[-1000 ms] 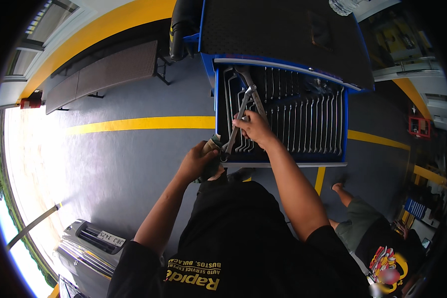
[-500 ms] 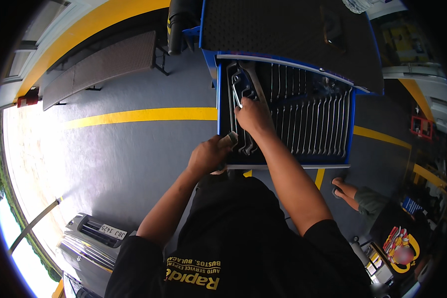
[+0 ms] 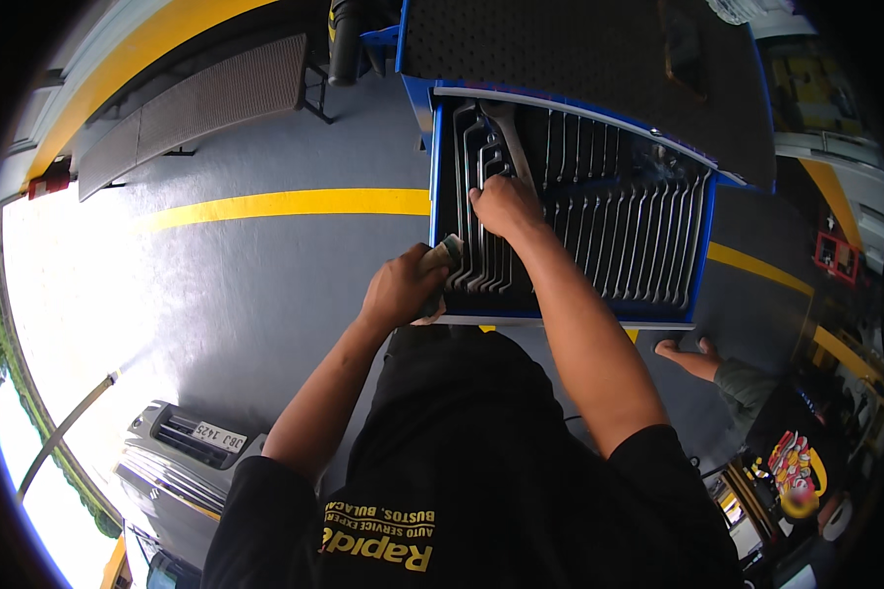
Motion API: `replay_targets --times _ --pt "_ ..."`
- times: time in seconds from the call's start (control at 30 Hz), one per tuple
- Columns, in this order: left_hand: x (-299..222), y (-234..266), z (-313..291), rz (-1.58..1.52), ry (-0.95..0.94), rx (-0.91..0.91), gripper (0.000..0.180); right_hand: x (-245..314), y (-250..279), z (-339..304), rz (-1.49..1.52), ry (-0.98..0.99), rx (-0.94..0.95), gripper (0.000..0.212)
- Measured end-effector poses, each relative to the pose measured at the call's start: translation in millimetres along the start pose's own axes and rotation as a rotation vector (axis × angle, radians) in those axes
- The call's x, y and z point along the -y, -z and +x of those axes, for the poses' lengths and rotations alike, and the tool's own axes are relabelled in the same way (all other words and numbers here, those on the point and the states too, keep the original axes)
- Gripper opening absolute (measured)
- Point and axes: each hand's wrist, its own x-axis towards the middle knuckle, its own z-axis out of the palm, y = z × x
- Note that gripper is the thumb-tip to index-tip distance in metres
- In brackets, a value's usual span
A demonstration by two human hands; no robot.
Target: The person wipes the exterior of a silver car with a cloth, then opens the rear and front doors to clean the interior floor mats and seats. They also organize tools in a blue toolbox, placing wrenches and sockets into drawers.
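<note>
A blue tool drawer (image 3: 436, 196) stands pulled out in front of me, with wrenches laid in rows on its dark liner. My right hand (image 3: 509, 208) is inside its left part, fingers curled down on an offset wrench (image 3: 483, 236) among several alike that lie side by side. Part of that wrench is hidden under the fingers. A large open-end wrench (image 3: 509, 142) lies slanted just beyond this hand. At the drawer's near left corner, my left hand (image 3: 400, 288) is closed around a bunched, dirty rag (image 3: 442, 257), whose end sticks out past the thumb.
The cabinet's black studded top (image 3: 560, 49) bears a dark flat object (image 3: 686, 49). Combination wrenches (image 3: 638, 240) fill the drawer's right side. A long bench (image 3: 206, 113) stands far left, a silver vehicle (image 3: 182, 471) lower left. Another person (image 3: 756, 393) is at the right.
The offset wrench under my right hand, tilted before, now lies in line with its neighbours. My left hand, with the rag, has shifted slightly left. The whole view has shifted a little.
</note>
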Motion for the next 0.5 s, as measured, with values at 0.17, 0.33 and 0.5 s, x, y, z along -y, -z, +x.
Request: replay_targets --times 0.17,0.33,0.5 --pt "-11 -10 0 0.174 -0.008 0.017 0.046 -6 14 10 -0.031 0.031 0.299 0.041" --pt "-21 -28 2 0.39 -0.183 -0.102 0.047 0 16 1 -0.115 0.032 0.222 0.035" --pt "-17 -40 7 0.49 -0.17 -0.14 0.044 9 15 -4 -0.15 0.004 0.121 0.036"
